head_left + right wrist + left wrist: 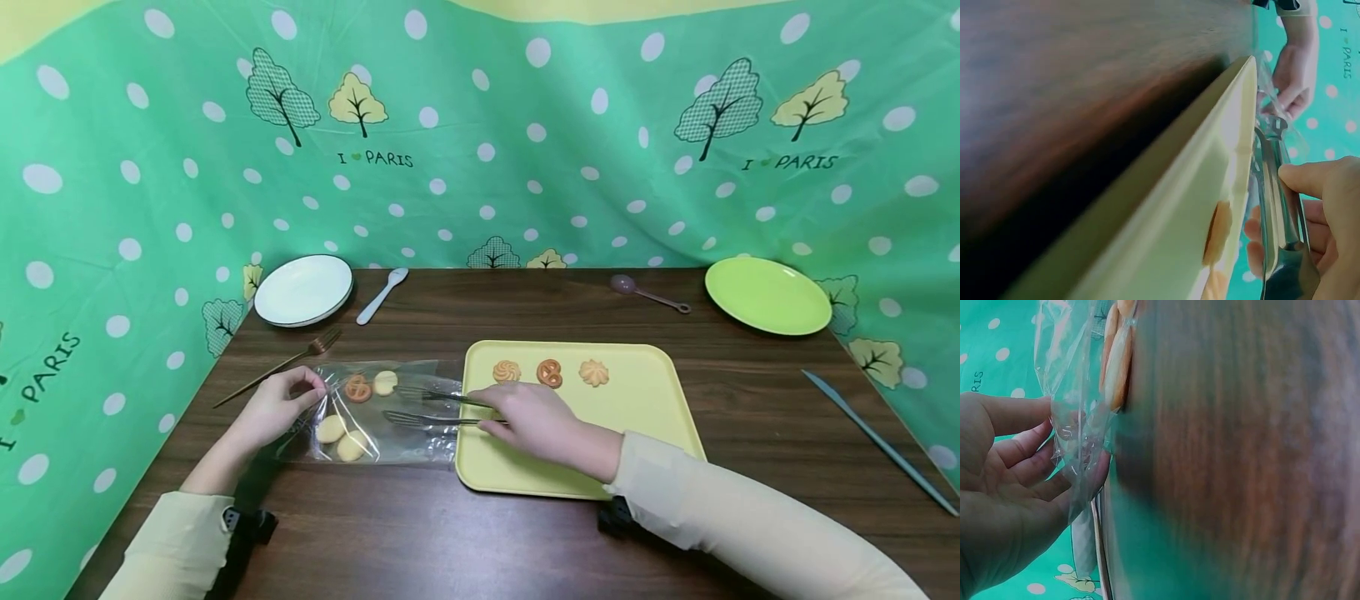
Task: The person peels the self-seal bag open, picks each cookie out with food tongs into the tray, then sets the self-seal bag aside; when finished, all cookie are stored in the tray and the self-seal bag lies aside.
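A clear plastic bag [420, 446] lies on the table with several cookies inside, among them a pretzel-shaped cookie [357, 387] and pale rounded cookies [351, 446]. My left hand [273, 406] pinches the bag's left end; the left wrist view shows the thumb on one side of the film [1075, 425]. My right hand [536, 421] grips metal tongs [1279, 206] above the yellow tray [637, 450]. The tongs' two arms are spread apart and reach left into the bag's right end, with no cookie between the tips. Three cookies stand in a row on the tray, a pretzel-shaped cookie [549, 373] in the middle.
A brown fork [277, 368] lies behind my left hand. Along the back are a white plate [303, 290], a pale spoon-like utensil [382, 297], a purplish spoon [648, 293] and a green plate [768, 296]. A blue knife [877, 439] lies at the right edge.
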A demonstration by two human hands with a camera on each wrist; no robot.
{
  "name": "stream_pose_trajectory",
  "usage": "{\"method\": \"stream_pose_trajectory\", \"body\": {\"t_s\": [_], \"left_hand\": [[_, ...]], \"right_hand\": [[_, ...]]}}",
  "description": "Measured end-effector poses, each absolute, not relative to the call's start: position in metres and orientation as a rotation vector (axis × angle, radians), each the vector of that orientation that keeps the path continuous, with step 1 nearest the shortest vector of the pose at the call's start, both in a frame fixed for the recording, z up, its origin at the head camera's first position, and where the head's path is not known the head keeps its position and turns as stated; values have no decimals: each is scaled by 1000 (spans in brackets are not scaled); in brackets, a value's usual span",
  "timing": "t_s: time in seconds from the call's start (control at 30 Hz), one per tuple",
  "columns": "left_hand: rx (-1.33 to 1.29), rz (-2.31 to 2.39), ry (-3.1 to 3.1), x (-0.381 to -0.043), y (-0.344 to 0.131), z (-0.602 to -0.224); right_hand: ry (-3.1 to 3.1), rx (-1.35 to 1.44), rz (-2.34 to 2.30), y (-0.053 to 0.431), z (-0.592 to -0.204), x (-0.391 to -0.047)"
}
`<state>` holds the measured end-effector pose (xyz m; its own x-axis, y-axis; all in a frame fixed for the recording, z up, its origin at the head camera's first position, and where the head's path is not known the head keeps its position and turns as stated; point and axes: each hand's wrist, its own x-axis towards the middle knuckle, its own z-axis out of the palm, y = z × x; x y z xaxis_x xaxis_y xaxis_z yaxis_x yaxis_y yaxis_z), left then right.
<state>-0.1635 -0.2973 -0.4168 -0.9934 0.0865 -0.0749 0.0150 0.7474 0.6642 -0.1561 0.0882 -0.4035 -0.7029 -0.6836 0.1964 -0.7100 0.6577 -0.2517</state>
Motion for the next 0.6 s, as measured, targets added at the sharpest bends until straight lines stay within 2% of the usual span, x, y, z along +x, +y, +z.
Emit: {"method": "stream_pose_trajectory", "body": {"t_s": [0.6], "left_hand": [[95, 1084, 2840, -163, -298, -416]], "right_hand": [[-2797, 1162, 276, 25, -404, -159]]}}
